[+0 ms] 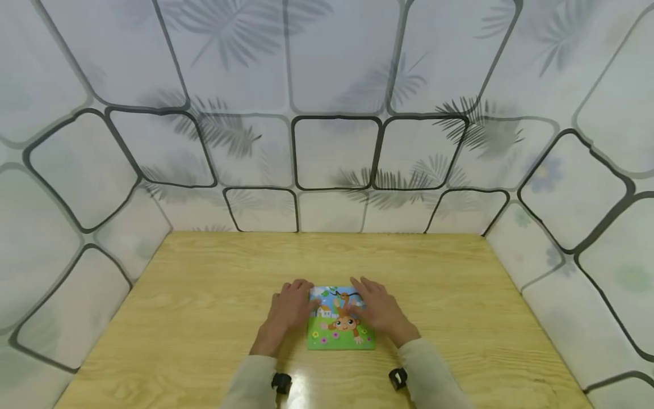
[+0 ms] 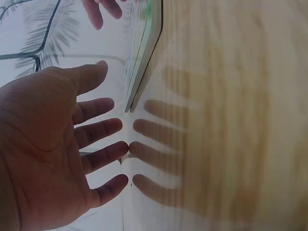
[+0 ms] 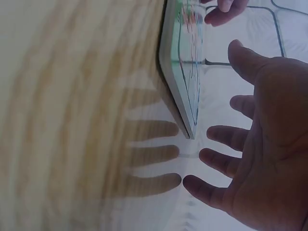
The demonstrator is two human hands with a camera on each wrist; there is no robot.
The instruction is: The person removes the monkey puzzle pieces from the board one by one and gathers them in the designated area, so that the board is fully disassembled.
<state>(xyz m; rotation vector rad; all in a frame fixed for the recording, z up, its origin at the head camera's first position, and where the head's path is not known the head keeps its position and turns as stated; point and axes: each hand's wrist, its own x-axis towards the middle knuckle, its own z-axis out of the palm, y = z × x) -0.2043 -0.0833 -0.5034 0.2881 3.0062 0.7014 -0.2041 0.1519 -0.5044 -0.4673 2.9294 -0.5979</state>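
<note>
On wooden table (image 1: 214, 278) | monkey-picture board (image 1: 338, 325) | hands (image 1: 292, 304) (image 1: 381, 307) at both sides, fingers spread

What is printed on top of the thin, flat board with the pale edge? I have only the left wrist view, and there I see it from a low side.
Observer: In the head view, the thin, flat board with the pale edge shows a brown cartoon monkey on its top.

Operator: Thank you. Where is the right hand, please? I see only a small part of it.

Observer: In the head view, the right hand overlaps the upper right part of the board.

Operator: And is there something near the wrists?

Observer: Yes, a small black object shows at the inner side of each pale, long sleeve.
</note>
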